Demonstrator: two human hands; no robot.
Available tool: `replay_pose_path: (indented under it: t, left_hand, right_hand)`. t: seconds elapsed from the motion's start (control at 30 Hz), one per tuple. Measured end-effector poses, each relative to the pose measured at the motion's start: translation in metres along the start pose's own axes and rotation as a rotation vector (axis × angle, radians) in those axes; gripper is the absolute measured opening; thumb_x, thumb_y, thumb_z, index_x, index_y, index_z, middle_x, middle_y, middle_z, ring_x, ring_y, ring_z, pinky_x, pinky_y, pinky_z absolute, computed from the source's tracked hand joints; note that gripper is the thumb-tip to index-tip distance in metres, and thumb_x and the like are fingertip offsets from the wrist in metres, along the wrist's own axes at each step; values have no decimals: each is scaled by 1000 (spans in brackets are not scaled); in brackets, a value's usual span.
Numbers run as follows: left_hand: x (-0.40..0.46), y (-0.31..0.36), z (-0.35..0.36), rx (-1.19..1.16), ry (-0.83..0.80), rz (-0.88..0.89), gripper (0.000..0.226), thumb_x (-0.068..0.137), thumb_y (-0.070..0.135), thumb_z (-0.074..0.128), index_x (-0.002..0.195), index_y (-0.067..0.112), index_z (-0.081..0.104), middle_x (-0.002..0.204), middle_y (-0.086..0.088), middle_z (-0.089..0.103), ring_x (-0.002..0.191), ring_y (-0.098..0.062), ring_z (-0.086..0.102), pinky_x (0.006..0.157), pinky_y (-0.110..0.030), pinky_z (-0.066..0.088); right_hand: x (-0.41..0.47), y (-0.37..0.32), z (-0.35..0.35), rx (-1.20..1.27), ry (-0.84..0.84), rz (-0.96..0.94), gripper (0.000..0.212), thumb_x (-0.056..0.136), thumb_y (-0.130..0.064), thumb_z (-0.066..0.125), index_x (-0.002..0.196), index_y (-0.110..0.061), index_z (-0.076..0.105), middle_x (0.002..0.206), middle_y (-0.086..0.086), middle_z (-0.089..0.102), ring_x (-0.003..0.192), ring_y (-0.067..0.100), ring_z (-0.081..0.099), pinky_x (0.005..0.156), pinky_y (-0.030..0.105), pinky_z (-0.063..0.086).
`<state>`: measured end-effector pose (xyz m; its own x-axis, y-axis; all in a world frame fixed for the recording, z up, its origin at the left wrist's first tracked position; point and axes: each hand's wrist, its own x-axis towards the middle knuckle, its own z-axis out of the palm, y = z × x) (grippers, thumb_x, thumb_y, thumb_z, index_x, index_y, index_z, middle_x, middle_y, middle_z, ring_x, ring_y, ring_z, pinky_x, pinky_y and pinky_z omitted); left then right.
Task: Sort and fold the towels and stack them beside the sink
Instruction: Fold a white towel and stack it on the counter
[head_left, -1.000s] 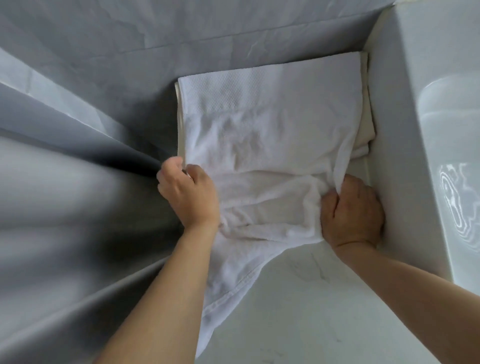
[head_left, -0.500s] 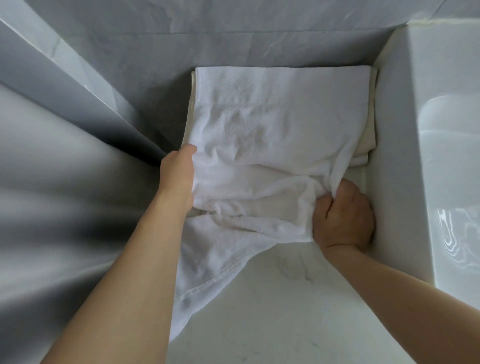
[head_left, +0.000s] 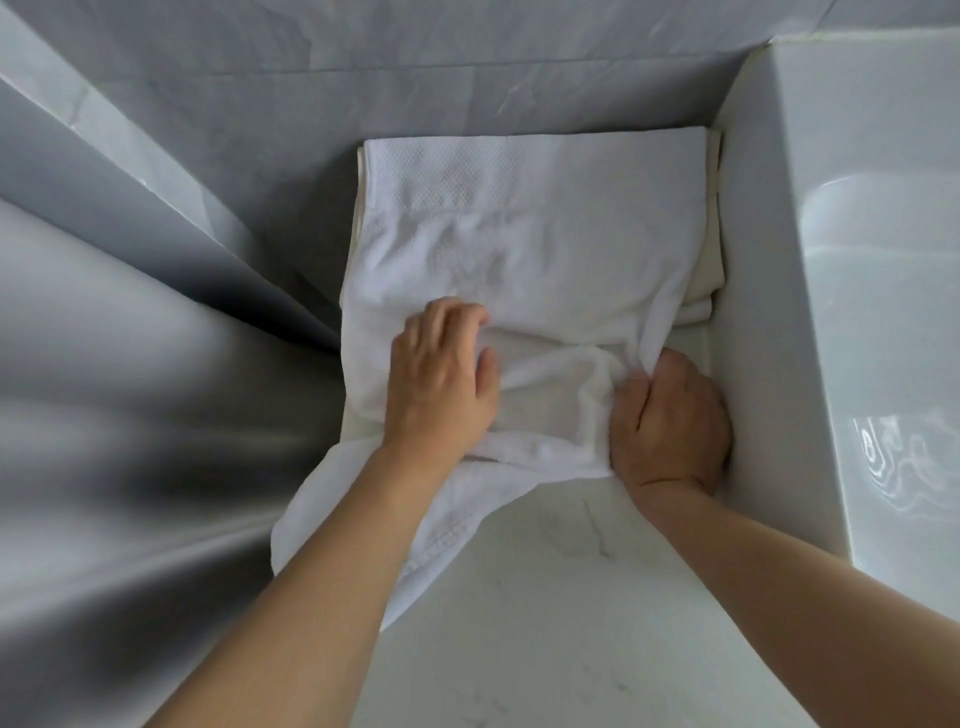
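Pinning top white towel (head_left: 519, 249) onto the stack: left hand (head_left: 441, 384) pressing flat-fingered, right hand (head_left: 670, 421) gripping bunched edge (loose corner overhangs near-left), beside sink (head_left: 857, 364)

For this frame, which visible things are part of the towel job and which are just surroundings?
Part of the job:
white towel
folded towels underneath
left hand
right hand
sink

Surroundings:
marble counter
grey tiled wall

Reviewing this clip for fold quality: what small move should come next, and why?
Probably fold the hanging tail up onto the stack: the top towel trails off the counter edge, while the right hand grips its bunched corner and the left hand presses it.
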<state>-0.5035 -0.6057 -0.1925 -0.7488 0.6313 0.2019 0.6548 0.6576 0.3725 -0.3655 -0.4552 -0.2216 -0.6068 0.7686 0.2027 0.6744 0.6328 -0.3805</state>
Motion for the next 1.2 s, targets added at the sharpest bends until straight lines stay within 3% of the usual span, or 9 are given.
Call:
replay_pose_path:
  t: [0.07,0.17,0.37,0.6,0.8,0.97,1.2]
  left_hand:
    - [-14,2,15,-2,-184,64,39,93,29,51,129,15,57,145,-9,44,132,-29,44,109,-48,36]
    - [-17,-3,19,5,-214,43,48,94,33,42,138,17,54,157,-7,33,146,-25,30,116,-53,26]
    - [-14,4,15,50,-205,36,49,88,29,42,132,15,60,154,-8,39,138,-27,39,113,-51,31]
    - [-12,5,14,50,-173,53,49,86,27,45,132,12,56,146,-10,44,130,-31,44,108,-53,35]
    - [-58,17,-22,30,-57,246,52,83,20,55,133,5,55,129,-17,51,113,-35,52,99,-47,41]
    - [-122,-10,-20,311,-190,136,58,92,37,44,145,13,47,145,-12,47,133,-32,45,113,-54,30]
    - [-130,-10,-12,339,-155,91,58,91,37,44,145,16,46,145,-6,49,138,-28,41,114,-53,28]
  right_hand:
    - [0,-1,0,11,8,-8,33,91,-27,36,90,-2,57,79,20,58,68,37,53,62,40,39]
    - [1,-3,-1,19,24,-14,35,94,-27,34,93,-3,59,82,18,60,68,36,53,61,39,38]
    - [1,-3,-1,28,19,26,36,94,-27,34,95,-2,60,80,18,61,68,37,55,60,38,42]
    - [1,-2,2,-6,46,50,28,94,-24,41,99,-2,58,69,18,59,61,36,54,56,34,34]
    - [1,-1,2,-44,54,37,22,95,-21,45,99,-2,56,68,21,60,61,38,56,56,33,27]
    - [2,-1,4,-67,81,27,24,96,-19,46,107,0,56,74,25,63,66,41,59,57,35,28]
    - [1,1,3,-22,85,30,32,99,-24,41,121,-3,52,86,28,66,77,44,62,60,39,32]
